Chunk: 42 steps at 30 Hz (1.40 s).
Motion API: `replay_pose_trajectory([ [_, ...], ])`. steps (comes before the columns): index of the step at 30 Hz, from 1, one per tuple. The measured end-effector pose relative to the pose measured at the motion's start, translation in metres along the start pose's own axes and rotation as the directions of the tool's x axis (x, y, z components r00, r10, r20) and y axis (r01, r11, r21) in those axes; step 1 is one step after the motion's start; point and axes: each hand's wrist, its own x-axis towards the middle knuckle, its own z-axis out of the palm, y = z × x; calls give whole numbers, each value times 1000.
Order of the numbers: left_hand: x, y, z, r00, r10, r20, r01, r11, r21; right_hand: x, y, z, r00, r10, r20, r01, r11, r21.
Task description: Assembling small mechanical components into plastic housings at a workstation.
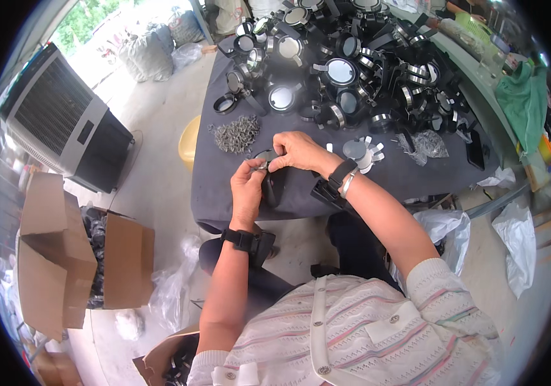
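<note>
Near the front left edge of the table, my left hand and my right hand meet over a small round piece with a dark strap-like black part hanging below it. Fingers of both hands pinch at its silver rim; the exact part between them is too small to make out. Just beyond my left hand lies a heap of small bent metal wire pieces. To the right of my right hand sit several silver discs with white tabs. A big pile of round black pieces with silver bands covers the far side.
The grey cloth-covered table is in front of me. On its right are a plastic bag of metal bits and a dark phone-like slab. An air cooler and open cardboard boxes stand left; a yellow basin shows beside the table.
</note>
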Motion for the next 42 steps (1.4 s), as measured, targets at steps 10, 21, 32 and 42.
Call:
replay_pose_trajectory([
  [10, 0, 6, -4, 992, -123, 4, 123, 990, -65, -63, 7, -34, 987, -31, 160, 90, 922, -378],
  [21, -2, 11, 4, 968, -129, -216, 140, 990, 35, -43, -12, -52, 955, 116, 275, -18, 942, -335],
  [32, 0, 8, -12, 989, -141, -55, 134, 985, -108, -35, -14, -23, 992, 89, 92, -127, 799, 588],
  [42, 4, 4, -21, 992, -123, 41, 128, 982, -138, -38, -22, 20, 957, -199, -210, 254, 926, 279],
])
